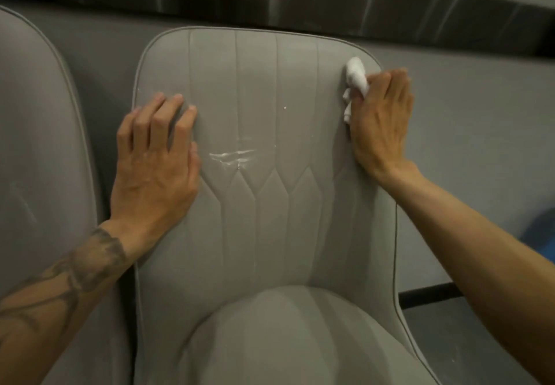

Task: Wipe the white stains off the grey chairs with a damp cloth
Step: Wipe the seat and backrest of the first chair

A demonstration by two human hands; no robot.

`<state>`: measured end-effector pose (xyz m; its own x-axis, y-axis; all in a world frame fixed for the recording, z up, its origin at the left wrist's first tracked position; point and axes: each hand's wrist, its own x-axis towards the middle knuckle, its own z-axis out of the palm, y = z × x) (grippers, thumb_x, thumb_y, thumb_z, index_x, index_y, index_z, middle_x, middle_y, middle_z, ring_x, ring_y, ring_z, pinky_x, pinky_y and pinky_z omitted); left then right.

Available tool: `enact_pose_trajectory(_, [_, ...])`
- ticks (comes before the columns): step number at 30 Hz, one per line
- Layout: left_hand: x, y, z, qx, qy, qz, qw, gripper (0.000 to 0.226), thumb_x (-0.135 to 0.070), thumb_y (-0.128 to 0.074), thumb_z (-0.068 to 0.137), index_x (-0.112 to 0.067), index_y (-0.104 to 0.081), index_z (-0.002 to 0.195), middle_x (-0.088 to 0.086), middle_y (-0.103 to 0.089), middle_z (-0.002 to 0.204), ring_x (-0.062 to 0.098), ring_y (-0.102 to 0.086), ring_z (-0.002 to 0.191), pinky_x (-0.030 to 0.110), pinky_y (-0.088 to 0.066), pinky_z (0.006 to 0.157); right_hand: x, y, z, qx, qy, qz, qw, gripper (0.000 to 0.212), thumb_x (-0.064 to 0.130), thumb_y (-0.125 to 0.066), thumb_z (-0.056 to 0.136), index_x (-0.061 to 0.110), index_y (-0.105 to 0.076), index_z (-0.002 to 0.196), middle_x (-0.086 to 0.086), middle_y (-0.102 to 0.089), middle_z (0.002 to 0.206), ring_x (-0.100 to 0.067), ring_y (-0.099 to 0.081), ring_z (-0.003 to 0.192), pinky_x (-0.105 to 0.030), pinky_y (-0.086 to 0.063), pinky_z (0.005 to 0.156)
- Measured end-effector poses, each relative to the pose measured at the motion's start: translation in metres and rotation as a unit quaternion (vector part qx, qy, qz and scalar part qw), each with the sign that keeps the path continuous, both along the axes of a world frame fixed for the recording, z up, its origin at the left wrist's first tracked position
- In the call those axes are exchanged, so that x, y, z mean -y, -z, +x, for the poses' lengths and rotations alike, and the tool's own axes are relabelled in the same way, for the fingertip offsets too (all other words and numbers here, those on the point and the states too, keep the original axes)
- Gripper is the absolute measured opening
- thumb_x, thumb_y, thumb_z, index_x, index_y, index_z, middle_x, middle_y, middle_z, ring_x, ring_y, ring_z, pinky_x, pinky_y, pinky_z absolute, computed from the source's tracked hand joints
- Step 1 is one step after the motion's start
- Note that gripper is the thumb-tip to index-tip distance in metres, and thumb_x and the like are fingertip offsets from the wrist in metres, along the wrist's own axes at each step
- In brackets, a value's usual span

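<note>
The white stains (232,157) sit right in the middle of the backrest of the grey chair (270,234). They form a smeared streak across the stitched panels, with one small white speck (284,108) higher up and to the right. Neither is under the cloth at this moment.

The cloth (356,76), a small white wad, is up at the backrest's upper right corner. It is pressed against the upholstery just inside the piped edge, well apart from the main smear. The right hand (381,120) has it, grip closed on the wad at the thumb side, with the back of the hand facing out so the hand can bear down on the fabric. That hand is a touch blurred, so whether the cloth is damp I cannot tell.

Over on the other side, the left hand (156,159) lies on the backrest's left flank, grip wide, fingers spread and holding nothing. By the look of it, it is bracing the chair so it does not rock under the rubbing.

My read is that the corner gets the attention now, and the big streak in the centre is not yet dealt with.

A second grey chair (30,144) stands just beside on the left, both backed against a grey wall (465,99).
</note>
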<state>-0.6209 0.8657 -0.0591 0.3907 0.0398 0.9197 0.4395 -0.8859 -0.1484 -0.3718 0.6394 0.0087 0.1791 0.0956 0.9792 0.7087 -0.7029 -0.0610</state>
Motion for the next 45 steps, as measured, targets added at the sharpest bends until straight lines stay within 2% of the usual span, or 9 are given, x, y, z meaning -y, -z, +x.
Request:
enact_pose_trajectory(3, [0.001,0.002,0.0,-0.003,-0.001,-0.005,1.0,0.051,-0.027,-0.034,0.108,-0.01,-0.033,0.156,0.017,-0.034,0.159,0.036,-0.028,0.152,0.05,-0.018,0.126,-0.003,0.018,-0.007,-0.009,0.013,0.017,1.0,0.021,0.023,-0.047,0.098,0.003,-0.055,0.1,-0.021,-0.055,0.099,-0.036,-0.051,0.087,-0.042,-0.034,0.074])
enact_pose_trajectory(9, [0.003,0.001,-0.001,0.003,0.012,-0.01,1.0,0.05,-0.025,-0.036,0.108,-0.008,-0.035,0.155,0.019,-0.036,0.158,0.038,-0.03,0.151,0.053,-0.02,0.124,0.018,0.113,-0.036,-0.008,-0.033,-0.162,0.986,0.023,0.013,-0.059,0.091,0.006,-0.05,0.111,-0.019,-0.053,0.096,-0.035,-0.051,0.084,-0.044,-0.036,0.072])
enact_pose_trajectory(14, [0.002,0.001,-0.001,0.004,0.01,-0.015,1.0,0.049,-0.024,-0.038,0.108,-0.009,-0.036,0.155,0.018,-0.036,0.159,0.038,-0.03,0.15,0.053,-0.021,0.125,-0.011,0.02,-0.006,0.045,0.02,-0.02,0.999,0.016,0.026,-0.051,0.1,0.012,-0.045,0.097,-0.016,-0.053,0.093,-0.03,-0.043,0.083,-0.037,-0.028,0.072])
enact_pose_trajectory(17, [0.002,0.002,-0.001,0.007,0.004,-0.011,1.0,0.049,-0.023,-0.04,0.107,-0.009,-0.037,0.154,0.018,-0.037,0.159,0.037,-0.031,0.151,0.052,-0.02,0.125,-0.028,0.035,-0.018,0.004,0.0,0.071,0.997,0.016,0.024,-0.048,0.1,0.009,-0.05,0.097,-0.016,-0.054,0.094,-0.03,-0.046,0.084,-0.033,-0.028,0.073])
enact_pose_trajectory(23, [0.003,0.002,-0.001,0.006,0.003,-0.009,1.0,0.049,-0.024,-0.039,0.107,-0.01,-0.036,0.155,0.017,-0.035,0.159,0.037,-0.029,0.151,0.051,-0.019,0.125,-0.007,0.088,-0.035,0.018,-0.073,-0.154,0.985,0.019,0.021,-0.053,0.096,0.007,-0.057,0.109,-0.016,-0.055,0.098,-0.032,-0.05,0.087,-0.041,-0.032,0.075])
enact_pose_trajectory(29, [0.003,0.003,0.0,0.008,0.0,-0.006,1.0,0.049,-0.024,-0.038,0.107,-0.01,-0.036,0.155,0.017,-0.035,0.159,0.036,-0.029,0.151,0.05,-0.019,0.125,-0.03,0.018,-0.021,-0.023,0.025,0.087,0.996,0.017,0.025,-0.048,0.1,0.008,-0.052,0.096,-0.015,-0.054,0.094,-0.031,-0.05,0.081,-0.035,-0.027,0.071])
enact_pose_trajectory(35, [0.003,0.003,-0.001,0.007,0.001,-0.008,1.0,0.049,-0.025,-0.038,0.107,-0.01,-0.037,0.154,0.017,-0.036,0.159,0.037,-0.03,0.151,0.051,-0.018,0.125,-0.004,0.072,-0.032,-0.026,-0.014,-0.078,0.997,0.012,0.017,-0.055,0.095,0.005,-0.055,0.093,-0.018,-0.054,0.094,-0.034,-0.052,0.084,-0.041,-0.03,0.072])
enact_pose_trajectory(41, [0.001,0.004,0.0,0.007,0.006,-0.006,1.0,0.049,-0.024,-0.039,0.108,-0.01,-0.036,0.154,0.017,-0.035,0.159,0.037,-0.029,0.151,0.051,-0.019,0.125,-0.025,0.037,-0.013,-0.017,0.015,0.066,0.998,0.014,0.028,-0.045,0.102,0.015,-0.041,0.1,-0.013,-0.054,0.096,-0.029,-0.047,0.085,-0.037,-0.028,0.073])
enact_pose_trajectory(45, [0.002,0.005,0.001,0.008,0.002,-0.007,1.0,0.049,-0.024,-0.039,0.107,-0.01,-0.036,0.155,0.017,-0.035,0.159,0.036,-0.028,0.151,0.05,-0.018,0.125,-0.014,0.131,-0.045,-0.01,-0.082,-0.103,0.991,0.018,0.02,-0.05,0.093,0.01,-0.043,0.106,-0.019,-0.053,0.097,-0.03,-0.046,0.084,-0.041,-0.03,0.073])
